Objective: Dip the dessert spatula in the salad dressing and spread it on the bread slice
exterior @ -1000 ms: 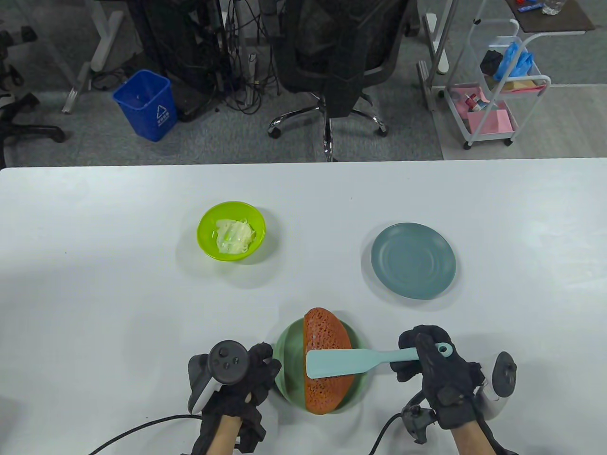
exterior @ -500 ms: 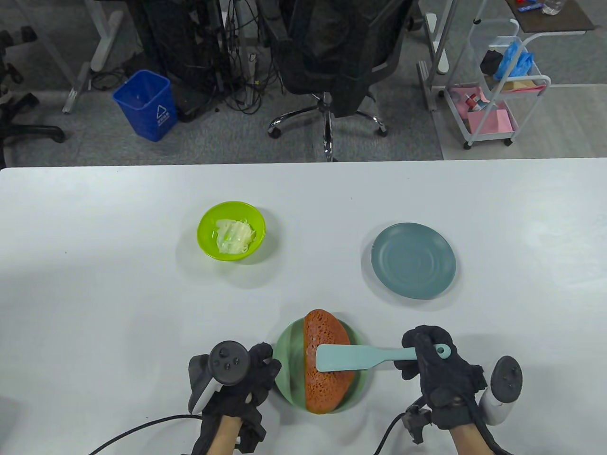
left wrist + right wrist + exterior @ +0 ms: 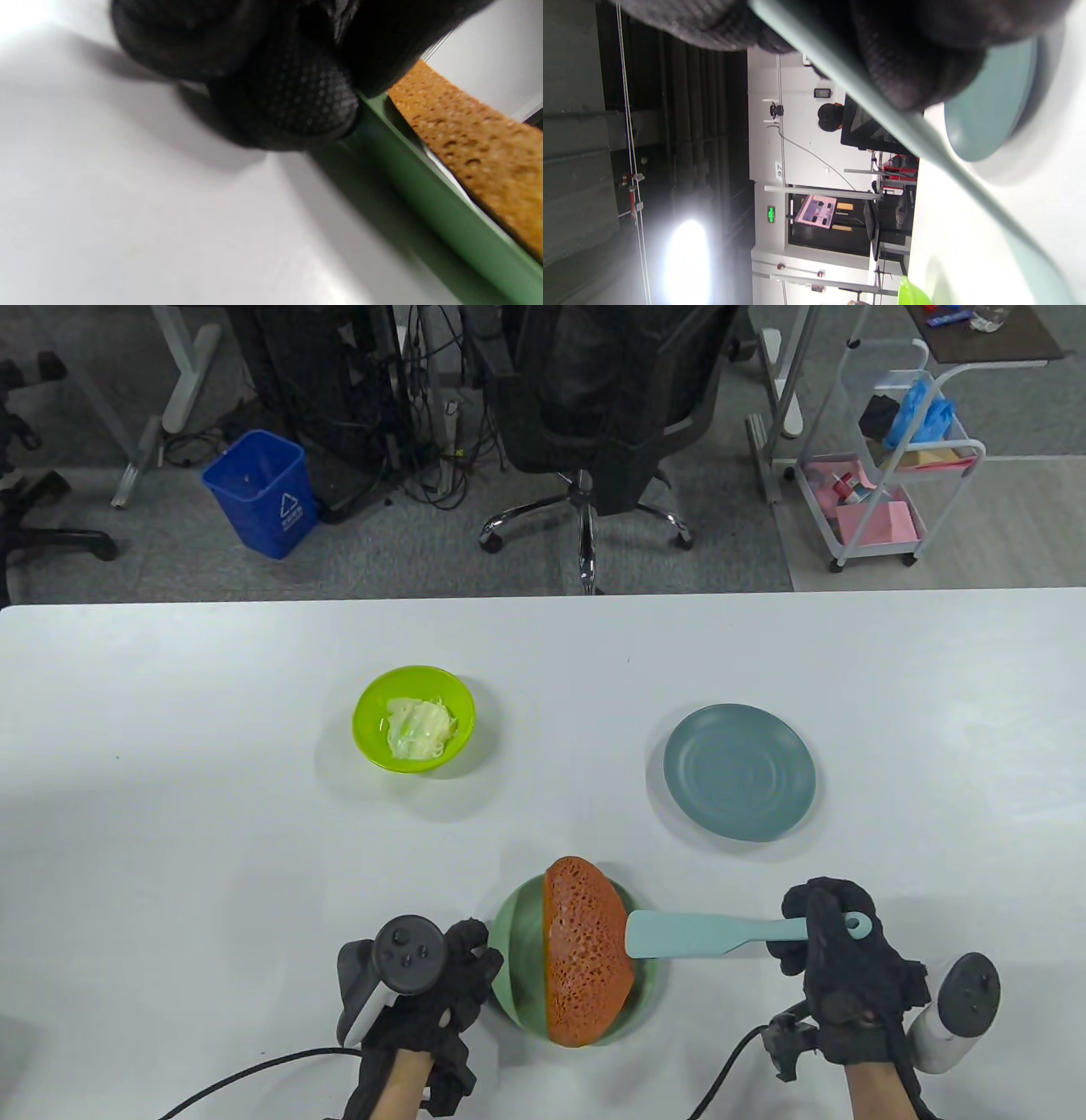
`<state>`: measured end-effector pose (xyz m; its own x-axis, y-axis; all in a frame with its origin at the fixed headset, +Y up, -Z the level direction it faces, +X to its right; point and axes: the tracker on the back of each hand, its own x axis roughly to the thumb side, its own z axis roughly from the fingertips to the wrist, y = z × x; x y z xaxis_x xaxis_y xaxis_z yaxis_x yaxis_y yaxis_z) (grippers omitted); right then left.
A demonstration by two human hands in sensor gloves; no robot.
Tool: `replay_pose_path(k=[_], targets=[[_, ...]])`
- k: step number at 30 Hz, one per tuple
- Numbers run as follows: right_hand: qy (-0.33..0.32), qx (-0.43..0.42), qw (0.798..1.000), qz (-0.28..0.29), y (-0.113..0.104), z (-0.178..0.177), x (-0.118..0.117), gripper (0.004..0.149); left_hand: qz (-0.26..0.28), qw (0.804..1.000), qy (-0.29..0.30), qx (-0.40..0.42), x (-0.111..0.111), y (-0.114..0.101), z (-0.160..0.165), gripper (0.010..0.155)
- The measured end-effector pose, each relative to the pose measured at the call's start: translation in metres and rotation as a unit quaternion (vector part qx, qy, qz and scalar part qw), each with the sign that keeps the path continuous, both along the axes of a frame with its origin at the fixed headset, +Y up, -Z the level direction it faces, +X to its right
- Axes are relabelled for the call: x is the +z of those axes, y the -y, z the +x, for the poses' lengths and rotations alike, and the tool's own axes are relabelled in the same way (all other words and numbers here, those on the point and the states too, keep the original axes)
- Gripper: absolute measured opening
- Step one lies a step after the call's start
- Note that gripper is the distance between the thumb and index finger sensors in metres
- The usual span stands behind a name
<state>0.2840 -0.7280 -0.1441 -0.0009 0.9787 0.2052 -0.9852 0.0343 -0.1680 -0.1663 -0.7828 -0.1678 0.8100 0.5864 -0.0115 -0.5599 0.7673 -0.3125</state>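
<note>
An orange-brown bread slice [image 3: 585, 954] lies on a green plate [image 3: 512, 937] near the table's front edge. My right hand [image 3: 836, 959] grips the handle of a light blue dessert spatula [image 3: 704, 933]; its blade sits at the bread's right edge. The handle also crosses the right wrist view [image 3: 925, 148]. My left hand [image 3: 450, 976] rests against the green plate's left rim, fingers touching it in the left wrist view [image 3: 297, 93], beside the rim [image 3: 424, 203] and bread [image 3: 479, 144]. A lime green bowl [image 3: 369, 721] of pale salad dressing [image 3: 417, 727] stands further back left.
An empty grey-blue plate [image 3: 740, 772] sits at the right, behind my right hand; it also shows in the right wrist view [image 3: 988, 110]. Glove cables trail off the table's front edge. An office chair and a blue bin stand beyond the table's far edge.
My right hand has drawn the spatula to the right, sliding its blade from the middle of the bread to the bread's right edge. The left hand has not moved.
</note>
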Motion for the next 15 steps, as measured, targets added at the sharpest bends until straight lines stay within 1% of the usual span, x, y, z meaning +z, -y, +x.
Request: replay_pose_path(k=[3, 8, 12, 14, 15], targets=[[0.006, -0.011, 1.0, -0.004, 0.001, 0.004, 0.001, 0.035, 0.0, 1.0, 0.0, 0.0, 0.0, 0.0, 0.0, 0.055], [0.015, -0.035, 0.999, 0.016, 0.002, 0.001, 0.001, 0.035, 0.0, 1.0, 0.0, 0.0, 0.0, 0.0, 0.0, 0.056], [-0.016, -0.058, 0.998, 0.027, 0.007, -0.009, -0.002, 0.037, 0.0, 1.0, 0.0, 0.0, 0.0, 0.0, 0.0, 0.055], [-0.052, -0.08, 0.995, 0.021, 0.011, -0.017, -0.005, 0.037, 0.0, 1.0, 0.0, 0.0, 0.0, 0.0, 0.0, 0.055], [-0.06, -0.084, 0.994, 0.023, 0.012, -0.02, -0.005, 0.038, 0.0, 1.0, 0.0, 0.0, 0.0, 0.0, 0.0, 0.055]])
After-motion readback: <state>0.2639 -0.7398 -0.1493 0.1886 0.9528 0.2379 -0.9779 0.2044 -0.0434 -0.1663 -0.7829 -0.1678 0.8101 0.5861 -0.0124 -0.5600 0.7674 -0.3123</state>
